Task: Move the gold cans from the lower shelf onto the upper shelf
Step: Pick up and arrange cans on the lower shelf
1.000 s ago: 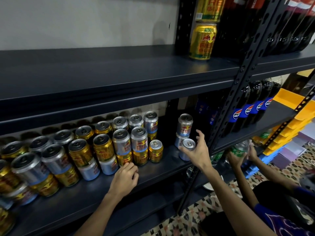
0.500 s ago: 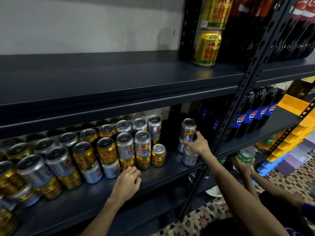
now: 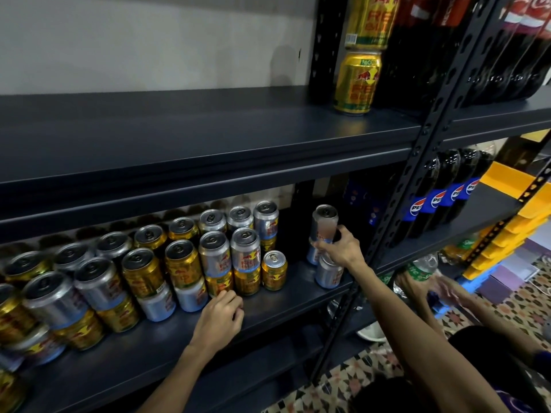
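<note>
The lower shelf (image 3: pixel 125 362) carries a crowd of Red Bull cans stacked two high, gold cans (image 3: pixel 182 263) mixed with silver-blue cans (image 3: pixel 244 248), filling the view from 9 o'clock toward the centre. A single gold can (image 3: pixel 274 270) stands alone on the shelf at the 3 o'clock end of that crowd, just beside the last stack. The left grip (image 3: pixel 219 318) rests on the lower shelf at 6 o'clock of the stacks. Its fingers are curled under, with the knuckles close to the base of a bottom-row gold can (image 3: pixel 219 284); I cannot tell whether it pinches anything or merely touches.

Well apart at 3 o'clock, the right grip (image 3: pixel 340 248) is clenched around the lower half of a silver can (image 3: pixel 324 223). That can is upright and blurred, above two more silver cans (image 3: pixel 328 274) standing on the shelf.

On the upper shelf (image 3: pixel 179 138), toward 1 o'clock of the view, a gold Red Bull can (image 3: pixel 356 81) stands with a second gold can (image 3: pixel 369 22) stacked on top, beside dark cola bottles (image 3: pixel 417 55). Pepsi bottles (image 3: pixel 433 201) stand in the neighbouring bay at 3 o'clock, with yellow bins (image 3: pixel 533 210) beyond them. At 4 o'clock another person's hands (image 3: pixel 441 289) hold a green-labelled bottle (image 3: pixel 417 271) over a patterned tile floor (image 3: pixel 343 389)
</note>
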